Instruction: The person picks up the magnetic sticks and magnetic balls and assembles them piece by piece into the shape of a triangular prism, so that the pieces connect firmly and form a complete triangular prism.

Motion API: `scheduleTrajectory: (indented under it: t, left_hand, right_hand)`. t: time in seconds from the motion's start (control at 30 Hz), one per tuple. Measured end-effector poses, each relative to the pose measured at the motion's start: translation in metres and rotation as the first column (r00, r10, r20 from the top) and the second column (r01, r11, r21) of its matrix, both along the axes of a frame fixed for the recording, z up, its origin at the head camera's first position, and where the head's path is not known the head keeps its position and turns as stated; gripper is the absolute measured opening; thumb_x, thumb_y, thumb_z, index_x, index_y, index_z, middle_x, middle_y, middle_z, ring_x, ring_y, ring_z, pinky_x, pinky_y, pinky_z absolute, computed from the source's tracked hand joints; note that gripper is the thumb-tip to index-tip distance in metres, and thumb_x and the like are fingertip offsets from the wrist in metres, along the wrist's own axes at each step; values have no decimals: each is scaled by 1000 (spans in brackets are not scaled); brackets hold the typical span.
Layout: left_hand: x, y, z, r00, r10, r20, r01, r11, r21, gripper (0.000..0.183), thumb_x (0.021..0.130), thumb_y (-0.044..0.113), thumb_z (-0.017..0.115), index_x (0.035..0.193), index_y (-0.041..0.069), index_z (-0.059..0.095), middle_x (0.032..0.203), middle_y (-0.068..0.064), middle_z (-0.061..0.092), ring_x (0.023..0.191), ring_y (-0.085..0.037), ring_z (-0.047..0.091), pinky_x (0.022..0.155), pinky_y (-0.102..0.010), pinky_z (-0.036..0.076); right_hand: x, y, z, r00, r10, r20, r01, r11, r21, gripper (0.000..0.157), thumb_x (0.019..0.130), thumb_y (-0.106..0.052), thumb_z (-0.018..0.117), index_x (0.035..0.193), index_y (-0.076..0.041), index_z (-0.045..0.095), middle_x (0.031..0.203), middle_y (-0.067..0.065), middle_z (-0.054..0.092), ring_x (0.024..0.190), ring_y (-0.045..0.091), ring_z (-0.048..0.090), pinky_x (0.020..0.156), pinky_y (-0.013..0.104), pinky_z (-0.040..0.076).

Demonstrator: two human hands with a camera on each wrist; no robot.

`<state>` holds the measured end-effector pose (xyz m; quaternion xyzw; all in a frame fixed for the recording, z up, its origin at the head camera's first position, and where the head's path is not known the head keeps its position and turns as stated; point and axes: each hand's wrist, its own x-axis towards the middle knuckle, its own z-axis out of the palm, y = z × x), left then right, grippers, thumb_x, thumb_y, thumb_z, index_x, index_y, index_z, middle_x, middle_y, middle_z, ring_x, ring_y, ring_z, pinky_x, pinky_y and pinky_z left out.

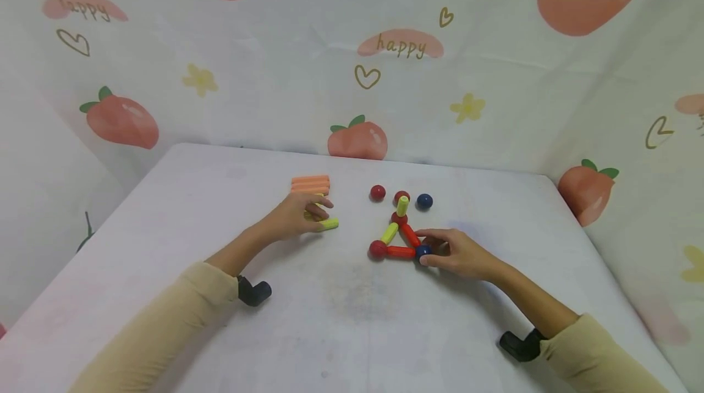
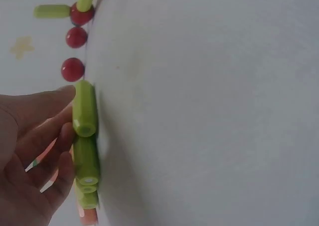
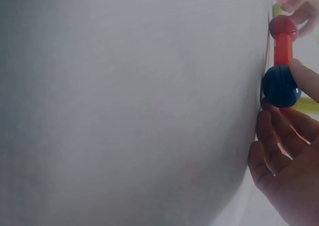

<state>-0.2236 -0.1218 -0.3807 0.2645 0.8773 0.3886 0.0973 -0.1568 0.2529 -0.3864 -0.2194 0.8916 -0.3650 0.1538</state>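
My left hand [image 1: 297, 216] pinches a yellow-green stick [image 1: 330, 224] between thumb and fingers, low at the table. More yellow-green sticks [image 2: 85, 161] lie beside it, partly hidden by the hand in the head view. Right of centre lies a triangle of sticks and balls. A red ball [image 1: 377, 250], a second red ball [image 1: 397, 219] and a blue ball [image 1: 423, 251] form its corners. Two red sticks [image 1: 401, 252] and one yellow-green stick [image 1: 389, 233] join them. Another yellow-green stick [image 1: 403, 205] stands up from the far red ball. My right hand [image 1: 459, 253] grips the blue corner ball.
Several orange sticks [image 1: 310, 183] lie side by side beyond the left hand. Behind the triangle sit a loose red ball [image 1: 377, 192], another red ball [image 1: 402, 195] partly hidden by the upright stick, and a loose blue ball [image 1: 425, 201]. A printed cloth [image 1: 264, 75] hangs behind the white table [image 1: 341, 319].
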Motion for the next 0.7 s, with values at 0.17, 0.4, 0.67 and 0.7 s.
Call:
scheduleTrajectory:
  t: [0.17,0.4,0.67,0.7]
  left_hand:
    - [3,5,-9,999,8,-52,-13,996,-92,44,81,2,78,124,7,66,106,-3,73,103,-20,67,94,-41,52]
    - [6,14,-13,989,40,-146,-62,987,-150,46,82,3,76,125,12,65,98,3,70,89,-16,60,81,-35,51]
    - [11,30,-7,996,-8,-87,16,995,96,44,86,1,74,128,4,61,100,-4,69,92,-19,62,81,-31,54]
    - [13,33,-6,996,-20,-83,31,991,129,44,86,2,74,128,4,60,101,-3,68,93,-19,63,81,-30,54]
  right_hand:
    - [0,0,0,1000,-7,3,7,1000,4,58,91,-23,73,140,1,53,118,9,66,103,23,59,86,29,53]
    - [0,0,0,1000,-7,-5,7,1000,6,58,91,-23,73,140,1,54,117,8,66,103,22,59,86,30,53]
    - [1,0,-1,1000,-10,-1,10,1000,6,58,91,-23,73,139,1,54,118,8,66,102,22,59,86,28,53]
    - [1,-1,0,1000,-10,0,10,1000,5,58,91,-24,74,139,1,54,118,8,66,102,22,59,86,28,53]
